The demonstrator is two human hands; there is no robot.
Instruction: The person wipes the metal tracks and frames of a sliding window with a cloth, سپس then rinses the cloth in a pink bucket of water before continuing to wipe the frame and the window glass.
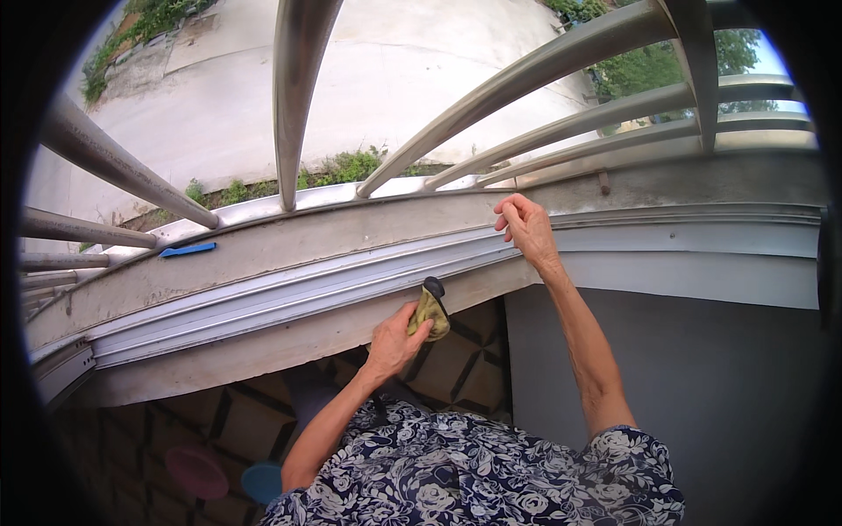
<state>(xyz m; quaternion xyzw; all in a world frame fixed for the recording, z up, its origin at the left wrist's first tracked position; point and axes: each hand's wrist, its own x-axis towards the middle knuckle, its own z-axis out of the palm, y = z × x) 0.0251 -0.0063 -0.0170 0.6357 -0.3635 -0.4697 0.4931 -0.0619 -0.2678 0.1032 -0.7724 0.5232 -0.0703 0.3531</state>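
Note:
My left hand (pixel 395 342) grips a stained yellow-green cloth (pixel 431 320) together with a dark, round-ended object (pixel 433 286), whose lower part the cloth hides. Both are at the inner edge of the window sill (pixel 289 342), in front of my body. Further right, my right hand (pixel 524 227) is raised over the metal window track (pixel 316 279), its fingers loosely curled and nothing visible in them. A flat blue tool or strip (pixel 188 250) lies on the outer ledge at the left, away from both hands.
Metal security bars (pixel 296 98) rise beyond the ledge, with pale paving outside. A short rusty peg (pixel 603 183) sticks out at the right. Below the sill, a pink basin (pixel 197 472) and a blue basin (pixel 262 482) stand on the patterned floor. A grey panel (pixel 592 361) is at the right.

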